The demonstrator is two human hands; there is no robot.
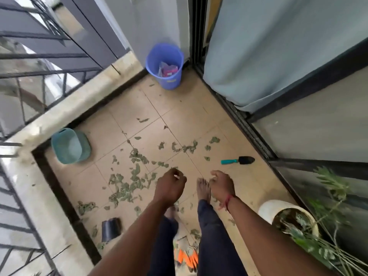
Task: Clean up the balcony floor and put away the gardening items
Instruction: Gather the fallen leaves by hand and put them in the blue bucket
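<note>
Both hands hang low over the tan tiled floor (179, 108), fingers loosely curled and holding nothing — left hand (169, 188) half-closed, right hand (222, 185) slacker. Scattered green leaf scraps (129, 182) litter the tiles. One teal-handled black trowel (238, 160) lies right of them; one teal plastic basket (69, 145) lies tipped over; one blue plastic bin (165, 65) stands in the far corner — no writing is legible.
</note>
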